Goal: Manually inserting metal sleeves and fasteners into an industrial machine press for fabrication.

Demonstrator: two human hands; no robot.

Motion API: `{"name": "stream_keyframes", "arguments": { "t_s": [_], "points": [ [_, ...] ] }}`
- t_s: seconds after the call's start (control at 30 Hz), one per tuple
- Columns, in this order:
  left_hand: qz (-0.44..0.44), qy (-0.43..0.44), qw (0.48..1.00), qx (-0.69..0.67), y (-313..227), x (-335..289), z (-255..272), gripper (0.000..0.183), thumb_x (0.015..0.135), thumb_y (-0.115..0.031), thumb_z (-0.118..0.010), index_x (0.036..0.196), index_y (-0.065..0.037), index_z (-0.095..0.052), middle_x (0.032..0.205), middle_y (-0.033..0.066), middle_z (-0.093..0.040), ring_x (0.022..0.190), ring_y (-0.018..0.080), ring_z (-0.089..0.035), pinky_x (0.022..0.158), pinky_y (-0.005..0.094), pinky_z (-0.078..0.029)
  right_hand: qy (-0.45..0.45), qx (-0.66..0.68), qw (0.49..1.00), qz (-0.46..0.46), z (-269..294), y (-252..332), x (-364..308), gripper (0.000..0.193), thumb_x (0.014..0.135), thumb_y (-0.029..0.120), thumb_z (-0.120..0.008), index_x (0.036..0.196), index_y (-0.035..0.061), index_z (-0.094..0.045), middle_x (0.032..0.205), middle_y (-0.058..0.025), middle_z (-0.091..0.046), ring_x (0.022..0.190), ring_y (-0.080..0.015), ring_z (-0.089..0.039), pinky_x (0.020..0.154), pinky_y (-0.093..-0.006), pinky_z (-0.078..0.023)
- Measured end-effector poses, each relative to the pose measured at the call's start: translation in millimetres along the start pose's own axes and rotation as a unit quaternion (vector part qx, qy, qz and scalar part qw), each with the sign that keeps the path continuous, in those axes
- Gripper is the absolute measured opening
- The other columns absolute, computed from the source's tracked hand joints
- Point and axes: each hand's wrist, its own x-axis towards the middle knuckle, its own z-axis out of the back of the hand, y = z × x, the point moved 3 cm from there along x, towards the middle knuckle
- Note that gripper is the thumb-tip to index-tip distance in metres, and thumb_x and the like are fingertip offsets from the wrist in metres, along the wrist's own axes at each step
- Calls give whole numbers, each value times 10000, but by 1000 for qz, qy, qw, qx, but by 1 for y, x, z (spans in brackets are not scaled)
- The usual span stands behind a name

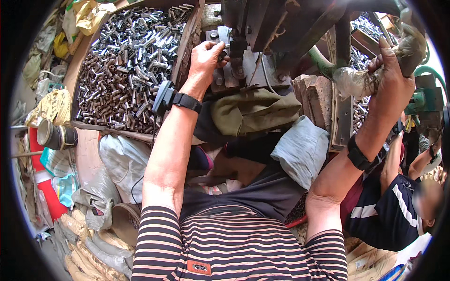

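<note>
My left hand (204, 58) is closed in a pinch at the dark metal press (238, 56), beside a small bright metal block (224, 36). Whatever is between its fingertips is too small and hidden to name. Raised at the upper right, my right hand (393, 70) is wrapped round a thick lever handle (407, 49) bound in pale cloth and clear plastic. A wooden tray (187, 44) at the left holds a heap of short metal tubes (136, 63), some shiny and some brown, close to my left forearm.
An olive cloth (255, 110) lies at the press's near edge, with a pale blue cloth (301, 145) over my knee. Brown blocks (315, 100) stand right of the press. Another person (389, 210) sits close at the right. Bags and a round can (56, 134) crowd the left.
</note>
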Motion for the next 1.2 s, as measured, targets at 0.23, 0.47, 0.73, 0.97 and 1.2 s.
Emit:
{"name": "stream_keyframes", "arguments": {
  "t_s": [0.23,0.47,0.73,0.97,1.2],
  "points": [
    [-116,-63,960,247,-12,-1,-25,231,908,-201,-548,930,24,-596,741,59,-605,584,139,-595,526,272,-493,-168,82,982,21,-14,-59,-48,117,806,60,-661,853,-7,-578,652,-59,-586,573,-120,-573,536,-244,-452],
    [-84,-59,980,171,-3,10,12,248,903,-267,-599,899,-20,-570,684,15,-530,536,84,-465,459,244,-365,-20,64,998,-20,-6,-27,-32,116,785,30,-705,835,6,-603,691,-25,-604,557,-86,-549,530,-222,-429],
    [-5,-11,997,-72,-5,4,4,195,906,-136,-587,1034,-11,-510,937,95,-618,766,167,-665,584,244,-529,16,-4,1000,-17,4,-1,-1,121,776,98,-712,753,-4,-652,644,-27,-607,545,-86,-534,525,-228,-398],
    [-59,16,998,2,2,2,-6,225,907,-235,-615,973,-20,-589,847,61,-628,655,120,-628,527,223,-482,18,8,1000,-9,-2,-4,-2,146,803,47,-669,908,-45,-627,675,-54,-573,557,-113,-534,529,-245,-430],
    [-195,-59,922,330,-7,16,-8,258,891,-235,-570,908,18,-615,712,129,-622,643,201,-621,567,333,-466,-121,86,989,2,-11,-58,-49,138,786,54,-708,854,2,-600,739,-27,-611,591,-84,-541,565,-245,-456]
  ]
}}
